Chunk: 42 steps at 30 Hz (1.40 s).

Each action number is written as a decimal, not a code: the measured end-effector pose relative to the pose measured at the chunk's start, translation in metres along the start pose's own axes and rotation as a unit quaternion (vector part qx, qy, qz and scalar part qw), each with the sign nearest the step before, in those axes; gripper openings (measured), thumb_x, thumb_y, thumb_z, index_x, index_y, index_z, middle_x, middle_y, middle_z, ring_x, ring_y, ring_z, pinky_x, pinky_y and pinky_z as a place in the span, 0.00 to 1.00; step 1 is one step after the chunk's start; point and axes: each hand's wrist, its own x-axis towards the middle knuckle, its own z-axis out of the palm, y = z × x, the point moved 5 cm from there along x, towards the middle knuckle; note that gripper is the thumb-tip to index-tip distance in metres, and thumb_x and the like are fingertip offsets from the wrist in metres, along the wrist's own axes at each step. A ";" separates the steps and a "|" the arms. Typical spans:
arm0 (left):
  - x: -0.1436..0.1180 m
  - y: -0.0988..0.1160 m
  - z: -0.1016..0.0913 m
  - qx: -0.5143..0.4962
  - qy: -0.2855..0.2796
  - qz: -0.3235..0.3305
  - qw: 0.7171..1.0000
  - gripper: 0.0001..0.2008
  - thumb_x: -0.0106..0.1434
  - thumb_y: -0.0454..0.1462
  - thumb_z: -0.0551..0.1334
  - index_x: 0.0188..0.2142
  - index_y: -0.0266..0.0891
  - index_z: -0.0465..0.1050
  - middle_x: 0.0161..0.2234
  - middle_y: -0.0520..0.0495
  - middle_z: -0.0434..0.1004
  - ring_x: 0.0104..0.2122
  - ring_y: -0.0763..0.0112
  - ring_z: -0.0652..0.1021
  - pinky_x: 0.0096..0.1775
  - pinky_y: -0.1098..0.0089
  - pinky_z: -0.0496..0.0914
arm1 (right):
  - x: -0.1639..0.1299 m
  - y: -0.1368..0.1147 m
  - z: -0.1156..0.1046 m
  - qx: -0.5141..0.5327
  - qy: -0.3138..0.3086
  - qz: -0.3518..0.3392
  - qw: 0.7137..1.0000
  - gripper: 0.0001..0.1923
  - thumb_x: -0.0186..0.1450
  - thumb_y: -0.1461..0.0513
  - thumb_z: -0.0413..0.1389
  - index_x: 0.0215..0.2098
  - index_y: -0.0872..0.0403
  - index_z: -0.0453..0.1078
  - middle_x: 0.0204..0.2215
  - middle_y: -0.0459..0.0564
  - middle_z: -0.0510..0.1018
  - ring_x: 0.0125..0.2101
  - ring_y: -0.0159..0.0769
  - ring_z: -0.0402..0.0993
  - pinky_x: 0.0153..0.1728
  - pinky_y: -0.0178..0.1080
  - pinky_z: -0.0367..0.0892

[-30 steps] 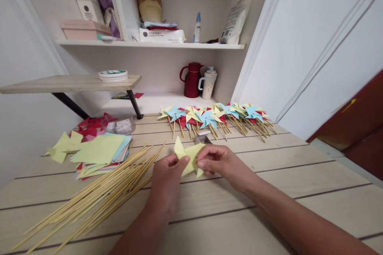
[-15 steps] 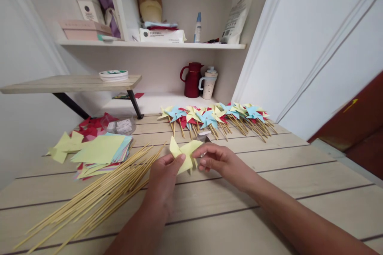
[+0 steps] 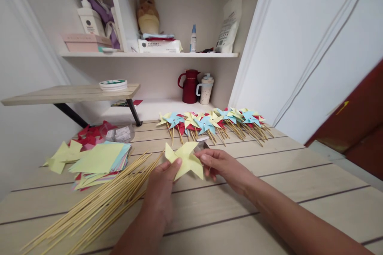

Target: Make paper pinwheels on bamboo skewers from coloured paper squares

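A pale yellow paper pinwheel [image 3: 187, 161] faces upward over the table. My left hand [image 3: 163, 175] pinches its left side, thumb on top of the paper. At the pinwheel's right edge is my right hand [image 3: 217, 163], thumb and fingers drawn together; whatever they hold, if anything, is too small or hidden to make out. A small open box [image 3: 202, 145] lies just behind my right fingers, partly covered by them. To the left, a bundle of thin wooden sticks [image 3: 110, 195] stretches toward the table's front left.
Finished pinwheels on sticks [image 3: 206, 123] lie in a row along the back. At left are stacked paper squares [image 3: 95, 158], folded yellow pieces [image 3: 64, 157], red pieces [image 3: 92, 135] and a clear box [image 3: 121, 133]. A raised wooden shelf [image 3: 72, 95] overhangs that corner.
The pinwheel has turned flatter, showing its blades more fully. My right fingers have shifted slightly off the right blade. The camera view has tilted up a little.
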 end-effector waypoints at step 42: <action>-0.001 -0.021 0.011 0.033 -0.066 -0.005 0.997 0.19 0.55 0.43 0.69 0.43 0.34 0.80 0.35 0.39 0.82 0.36 0.62 0.77 0.42 0.64 0.67 | -0.005 0.000 0.010 -0.053 0.056 -0.028 0.997 0.19 0.58 0.49 0.61 0.26 0.58 0.70 0.20 0.44 0.68 0.22 0.28 0.60 0.22 0.33 0.54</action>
